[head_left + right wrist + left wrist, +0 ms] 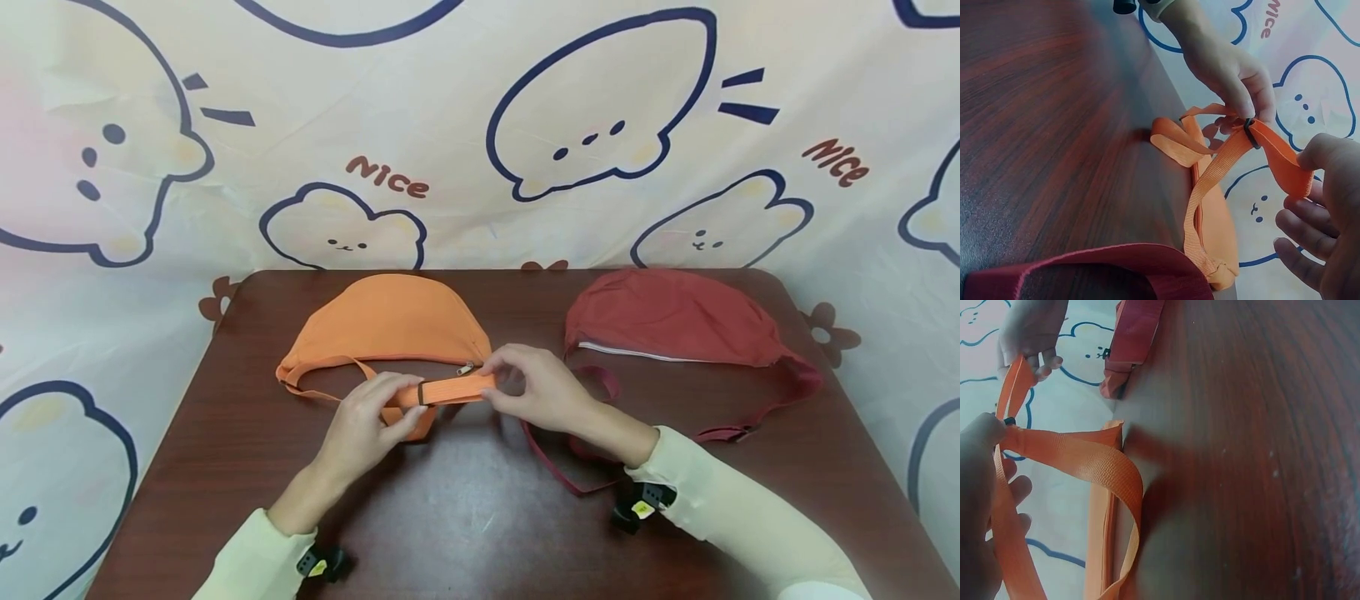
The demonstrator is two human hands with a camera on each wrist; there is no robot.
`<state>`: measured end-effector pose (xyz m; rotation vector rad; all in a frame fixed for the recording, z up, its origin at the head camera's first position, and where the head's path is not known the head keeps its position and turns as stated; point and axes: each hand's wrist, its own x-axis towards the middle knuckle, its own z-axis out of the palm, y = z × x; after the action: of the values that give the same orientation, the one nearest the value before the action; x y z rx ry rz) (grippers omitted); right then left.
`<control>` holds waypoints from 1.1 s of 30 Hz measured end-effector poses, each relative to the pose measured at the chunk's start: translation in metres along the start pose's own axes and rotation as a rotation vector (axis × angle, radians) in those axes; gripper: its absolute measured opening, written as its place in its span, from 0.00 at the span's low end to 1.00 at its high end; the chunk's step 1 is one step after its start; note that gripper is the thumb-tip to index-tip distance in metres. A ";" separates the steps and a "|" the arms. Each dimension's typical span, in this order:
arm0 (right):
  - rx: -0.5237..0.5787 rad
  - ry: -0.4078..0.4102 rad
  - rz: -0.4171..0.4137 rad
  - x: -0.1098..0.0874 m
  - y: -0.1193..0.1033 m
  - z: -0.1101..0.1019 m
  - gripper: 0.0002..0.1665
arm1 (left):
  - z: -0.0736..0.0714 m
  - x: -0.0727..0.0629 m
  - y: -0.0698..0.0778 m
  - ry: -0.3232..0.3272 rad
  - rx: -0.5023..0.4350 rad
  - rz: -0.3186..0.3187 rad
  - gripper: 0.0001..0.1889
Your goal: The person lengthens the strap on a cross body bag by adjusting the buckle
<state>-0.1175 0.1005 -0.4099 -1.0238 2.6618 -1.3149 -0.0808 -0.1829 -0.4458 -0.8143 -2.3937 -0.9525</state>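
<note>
An orange waist bag (397, 317) lies on the left half of the table, its zipper pull (466, 368) at the right end. Its orange strap (457, 388) is lifted in front of it, threaded through a dark slider buckle (1250, 132). My left hand (367, 421) pinches the strap by the slider, thumb against it. My right hand (542, 390) pinches the looped end of the strap between thumb and fingers. In the left wrist view, a slack curve of strap (1110, 469) hangs below the left hand toward the bag.
A dark red waist bag (675, 317) with a pale zipper lies at the back right. Its red strap (798, 383) trails over the brown wooden table (465, 517), partly under my right forearm. A cartoon-printed cloth (465, 108) stands behind the table.
</note>
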 end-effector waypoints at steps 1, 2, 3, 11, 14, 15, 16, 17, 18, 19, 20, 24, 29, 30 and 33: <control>0.002 -0.001 0.002 0.000 0.000 0.000 0.13 | 0.000 0.000 0.000 -0.002 0.002 0.000 0.21; 0.004 -0.002 0.004 0.000 0.000 0.000 0.14 | -0.001 0.000 -0.001 -0.005 0.003 -0.003 0.21; 0.005 -0.005 0.007 0.000 0.001 0.000 0.13 | -0.001 -0.001 -0.001 -0.009 0.003 -0.005 0.21; 0.011 -0.057 0.020 0.005 -0.001 0.005 0.17 | -0.001 -0.001 -0.003 -0.037 0.025 -0.017 0.21; -0.023 -0.060 0.005 0.010 -0.004 0.009 0.21 | -0.001 -0.001 -0.003 -0.044 0.027 -0.018 0.21; -0.028 -0.058 -0.003 0.012 -0.005 0.010 0.22 | -0.001 -0.001 -0.003 -0.045 0.028 -0.018 0.21; -0.032 -0.057 -0.010 0.014 -0.007 0.012 0.22 | -0.001 0.000 -0.003 -0.047 0.029 -0.018 0.21; -0.031 -0.055 -0.016 0.016 -0.008 0.013 0.22 | -0.001 0.000 -0.003 -0.049 0.031 -0.018 0.21; -0.032 -0.053 -0.019 0.018 -0.010 0.015 0.21 | -0.001 0.000 -0.003 -0.050 0.029 -0.017 0.21; -0.030 -0.052 -0.023 0.019 -0.011 0.016 0.21 | -0.001 0.001 -0.002 -0.051 0.030 -0.016 0.21; -0.027 -0.050 -0.024 0.021 -0.013 0.018 0.20 | 0.000 0.001 -0.002 -0.051 0.031 -0.014 0.21; -0.021 -0.038 -0.026 0.023 -0.016 0.022 0.17 | 0.001 0.002 -0.002 -0.052 0.030 -0.007 0.21; -0.031 -0.019 -0.036 0.023 -0.016 0.023 0.14 | -0.001 0.002 -0.003 -0.052 0.041 -0.011 0.21; -0.039 -0.018 -0.035 0.023 -0.015 0.023 0.14 | -0.002 0.002 -0.004 -0.051 0.047 -0.012 0.21; -0.062 -0.014 -0.030 0.021 -0.013 0.022 0.13 | -0.005 0.000 -0.006 -0.051 0.065 -0.019 0.21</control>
<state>-0.1211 0.0678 -0.4095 -1.0794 2.7033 -1.2335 -0.0841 -0.1894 -0.4450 -0.8022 -2.4663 -0.8661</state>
